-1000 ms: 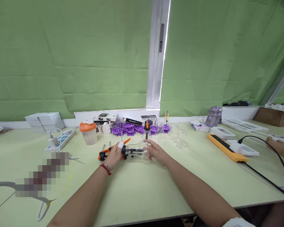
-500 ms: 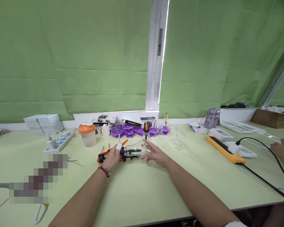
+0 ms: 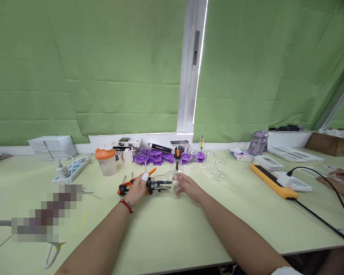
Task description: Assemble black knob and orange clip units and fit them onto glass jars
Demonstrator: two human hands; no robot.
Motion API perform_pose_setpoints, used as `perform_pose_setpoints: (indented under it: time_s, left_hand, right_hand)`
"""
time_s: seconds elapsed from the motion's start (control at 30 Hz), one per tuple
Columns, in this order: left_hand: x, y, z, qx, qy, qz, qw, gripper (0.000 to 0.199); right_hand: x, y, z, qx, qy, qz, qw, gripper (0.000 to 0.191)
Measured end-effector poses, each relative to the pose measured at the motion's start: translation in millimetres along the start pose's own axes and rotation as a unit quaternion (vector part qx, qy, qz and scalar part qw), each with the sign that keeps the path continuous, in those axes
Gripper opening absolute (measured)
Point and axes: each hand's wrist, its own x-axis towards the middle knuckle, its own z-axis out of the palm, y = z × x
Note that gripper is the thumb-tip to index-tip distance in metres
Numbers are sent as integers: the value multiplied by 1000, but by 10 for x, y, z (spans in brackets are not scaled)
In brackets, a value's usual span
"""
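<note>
My left hand point(image 3: 138, 188) is wrapped round a black and orange clamp-like tool point(image 3: 125, 188) lying on the pale green table point(image 3: 172, 236). A clear glass vessel point(image 3: 166, 176) lies sideways against the tool's right end, with a dark rod inside it. My right hand point(image 3: 187, 187) grips the wide right end of this glass, fingers curled at its rim. Just behind stands a black and orange piece point(image 3: 177, 154) with a dark shaft. Several purple wheel-like parts point(image 3: 155, 156) lie beyond the hands.
Clear glasses point(image 3: 218, 170) stand right of centre. An orange-lidded cup point(image 3: 105, 162) and a white power strip point(image 3: 74, 170) are at left. A yellow power strip point(image 3: 270, 181) with a black cable lies at right. Another person's hands point(image 3: 339, 183) are at the far right edge.
My right hand's fingers have closed further on the glass end. The other person's hands have moved left and spread over the table. The view has shifted slightly.
</note>
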Motion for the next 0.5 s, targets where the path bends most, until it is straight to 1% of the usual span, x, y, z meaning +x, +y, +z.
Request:
perform_pose_setpoints:
  time_s: [0.1,0.2,0.3,0.37,0.43,0.5]
  left_hand:
    - [3,-5,-2,-21,0,-15,1000,45]
    - [7,-9,-5,-33,-15,-6,999,47]
    - [0,9,-5,-23,-7,9,1000,48]
    - [-13,36,-4,-9,6,20,1000,47]
    - [-28,65,-2,6,11,25,1000,46]
    - [-36,79,1,17,5,23,1000,45]
  right_hand:
    - [-32,-62,9,-15,5,-17,1000,67]
    - [-65,-102,-6,-18,-36,-24,999,72]
    - [-72,-86,-23,3,-64,-5,998,77]
    - [-55,-51,-26,12,-61,20,998,71]
    - [-27,-9,-21,11,-41,35,998,62]
    - [1,26,-8,3,-15,42,999,57]
